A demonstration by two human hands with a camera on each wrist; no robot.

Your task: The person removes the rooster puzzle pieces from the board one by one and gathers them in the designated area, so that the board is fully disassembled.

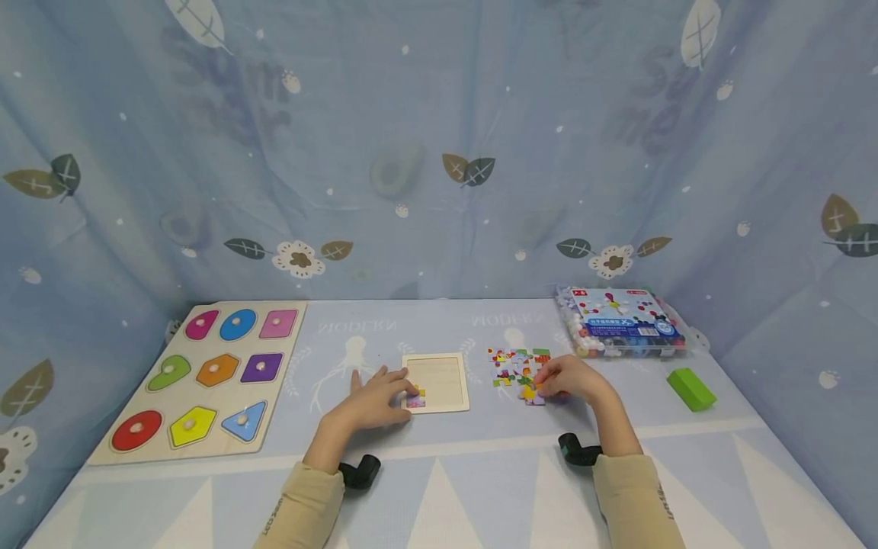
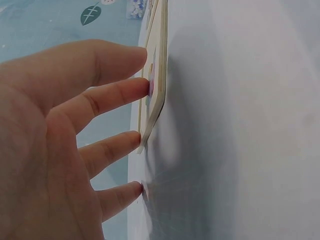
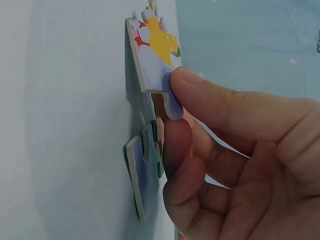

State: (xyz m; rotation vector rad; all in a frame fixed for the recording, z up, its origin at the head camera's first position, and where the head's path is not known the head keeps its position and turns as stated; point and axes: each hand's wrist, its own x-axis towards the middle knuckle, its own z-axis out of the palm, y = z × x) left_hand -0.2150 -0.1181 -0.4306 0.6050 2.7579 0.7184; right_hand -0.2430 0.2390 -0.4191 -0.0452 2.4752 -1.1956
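My left hand (image 1: 370, 400) lies over the left edge of a small wooden puzzle tray (image 1: 449, 385), its fingers spread and fairly straight. One fingertip touches a jigsaw piece (image 1: 417, 400) in the tray's near left corner. Between thumb and fingers, my right hand (image 1: 575, 377) pinches a jigsaw piece (image 3: 155, 57) with a yellow shape and red marks on it, tilted up at one side. Below it in the right wrist view lies a bluish piece (image 3: 142, 175). Several colourful loose pieces (image 1: 504, 370) are spread on the table just left of the right hand.
A wooden shape board (image 1: 206, 396) with knobbed shapes lies at the left. At the back right is a clear plastic box (image 1: 620, 324) of colourful parts, with a green block (image 1: 690, 390) in front of it. A patterned curtain (image 1: 425, 152) hangs behind the table.
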